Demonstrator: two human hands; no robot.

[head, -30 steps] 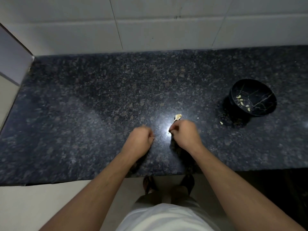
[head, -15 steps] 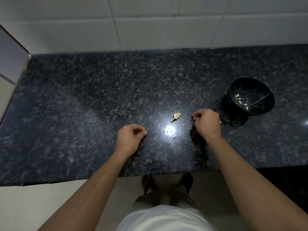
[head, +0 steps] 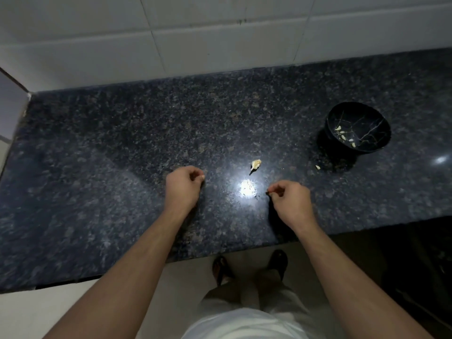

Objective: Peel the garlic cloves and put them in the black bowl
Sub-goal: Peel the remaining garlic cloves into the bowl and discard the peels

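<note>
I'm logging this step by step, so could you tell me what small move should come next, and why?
Probably the right hand should reach forward to the garlic piece on the counter. It lies apart from both hands, outside the black bowl, which already holds a few cloves. Whether either grip holds anything is unclear.

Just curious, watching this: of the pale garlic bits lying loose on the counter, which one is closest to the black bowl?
The tiny pale piece just left of the black bowl, by its base. The larger garlic piece lies farther left, above the bright glare on the counter.
</note>
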